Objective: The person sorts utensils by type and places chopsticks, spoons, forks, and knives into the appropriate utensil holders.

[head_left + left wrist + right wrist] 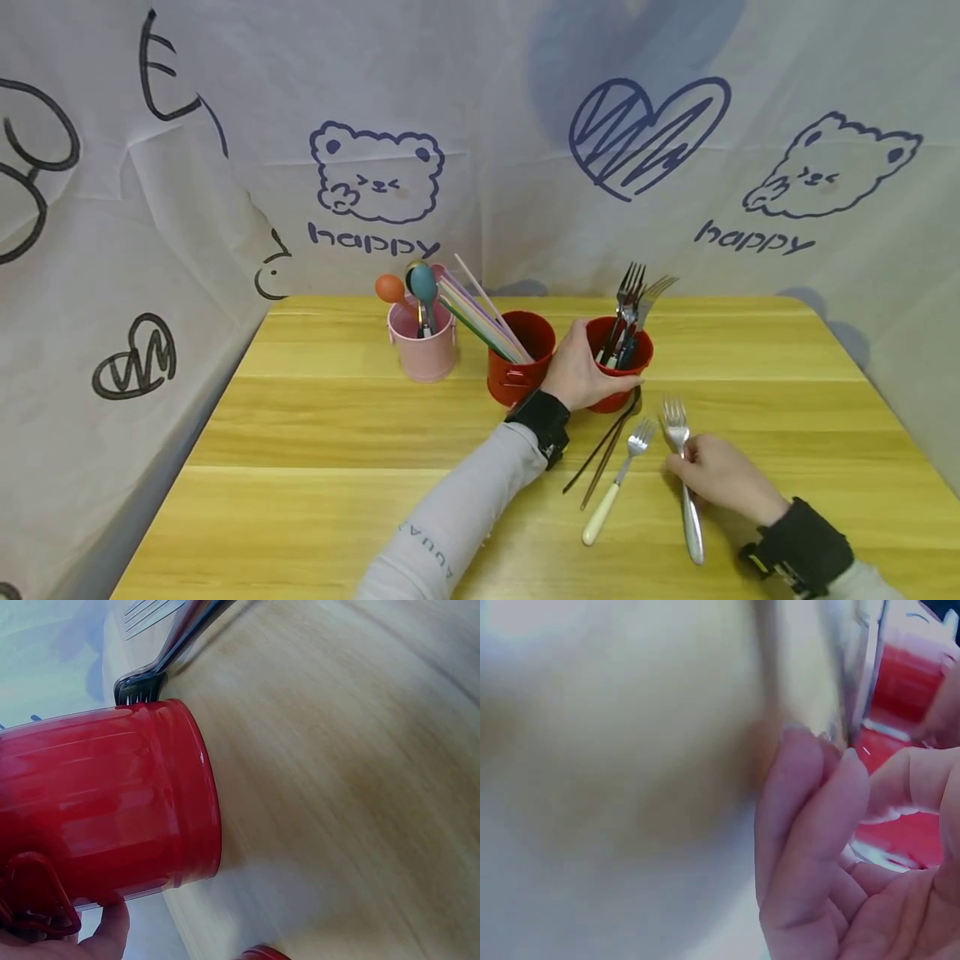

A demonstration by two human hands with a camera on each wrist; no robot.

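My left hand (583, 373) grips the right-hand red bucket (611, 404), its thumb across the near side and its fingers round the left side. Several forks (628, 302) stand in that bucket, tines up. In the left wrist view the red bucket (105, 799) fills the left, with fingertips at its lower edge. Between thumb and fingers my right hand (727, 482) pinches a silver fork (693, 533) around mid-handle, tines pointing away. In the right wrist view the curled fingers (802, 832) are close up and the fork is blurred.
A cream-handled fork (602, 514) and two slender dark utensils (600, 475) lie between the hands. Another red bucket (504, 390) holds straws (487, 325) left of my left hand. Further left, a pink bucket (426, 360) holds spoons (423, 285). Drawn-on cloth hangs behind the wooden table (337, 467).
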